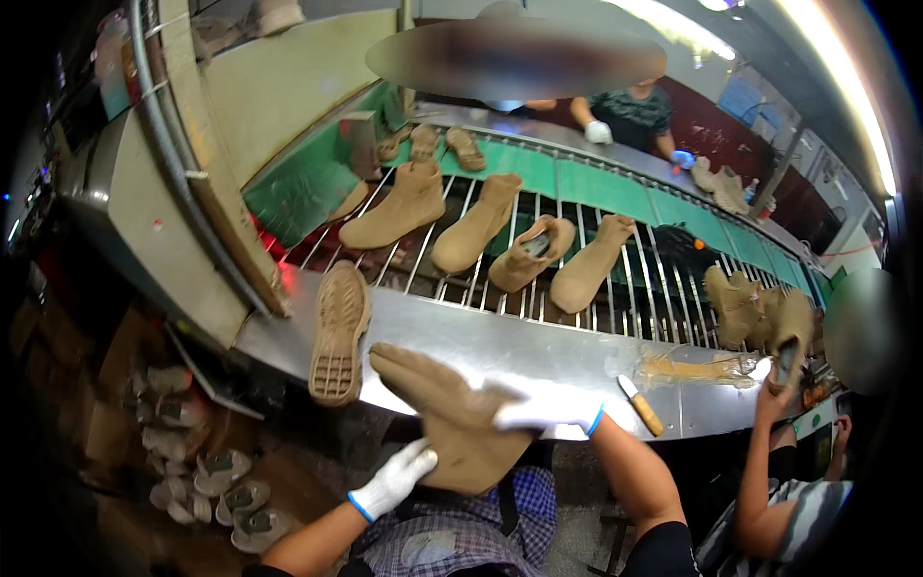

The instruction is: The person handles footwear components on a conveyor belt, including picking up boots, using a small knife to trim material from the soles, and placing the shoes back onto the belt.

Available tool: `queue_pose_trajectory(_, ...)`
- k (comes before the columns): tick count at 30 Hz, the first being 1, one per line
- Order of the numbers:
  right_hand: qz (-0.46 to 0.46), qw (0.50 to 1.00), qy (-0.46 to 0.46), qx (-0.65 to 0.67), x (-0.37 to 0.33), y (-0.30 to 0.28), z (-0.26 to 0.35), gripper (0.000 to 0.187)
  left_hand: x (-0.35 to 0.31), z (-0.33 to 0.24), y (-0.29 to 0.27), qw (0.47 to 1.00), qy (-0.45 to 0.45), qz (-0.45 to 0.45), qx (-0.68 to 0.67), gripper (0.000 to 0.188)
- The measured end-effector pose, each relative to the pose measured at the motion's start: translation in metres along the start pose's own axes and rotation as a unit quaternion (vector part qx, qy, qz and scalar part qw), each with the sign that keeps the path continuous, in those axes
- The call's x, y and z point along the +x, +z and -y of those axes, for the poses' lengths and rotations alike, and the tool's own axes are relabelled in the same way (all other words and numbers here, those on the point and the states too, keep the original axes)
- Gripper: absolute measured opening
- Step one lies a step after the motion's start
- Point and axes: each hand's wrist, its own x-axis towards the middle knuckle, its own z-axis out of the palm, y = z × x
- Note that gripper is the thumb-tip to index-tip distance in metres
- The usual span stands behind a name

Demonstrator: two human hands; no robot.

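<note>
A tan boot (466, 428) without an outsole is tilted in front of me, its toe pointing up and left. My left hand (399, 478), in a white glove, pinches the boot's lower left edge. My right hand (543, 409), also gloved and blurred by motion, lies against the boot's right side with its fingers bent onto it. Just left of the boot, a tan outsole (339, 332) stands with its lugged tread showing, overlapping the metal table edge (437, 332). On the metal to the right of my right hand lies a knife (641, 406) with a wooden handle.
Several tan boots (481, 226) stand on a roller conveyor (635, 279) beyond the metal edge. At right, a co-worker's hand (774, 404) holds another boot (790, 337). More people work across the conveyor. Several pale shoes (245, 500) lie at lower left. A cabinet (159, 221) bounds the left side.
</note>
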Motion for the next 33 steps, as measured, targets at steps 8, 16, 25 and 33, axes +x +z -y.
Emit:
queue_pose_trajectory(8,-0.135,0.795,0.033,0.590,-0.066,0.087,0.037,0.080,-0.008,-0.091,-0.012,0.982,0.148,0.116,-0.014,0.067)
queue_pose_trajectory(16,-0.399,0.699,-0.039,0.592,-0.103,-0.063,-0.003,0.064,0.082,-0.081,-0.003,0.949,0.252,-0.009,0.190,0.037)
queue_pose_trajectory(25,-0.620,0.657,0.132,-0.408,-0.042,-0.195,-0.117,0.078,0.100,-0.093,0.015,0.786,0.440,-0.095,0.425,0.016)
queue_pose_trajectory(33,-0.681,0.666,0.304,0.015,0.138,-0.241,-0.138,0.110,0.097,-0.089,0.010,0.760,0.423,-0.130,0.476,0.024)
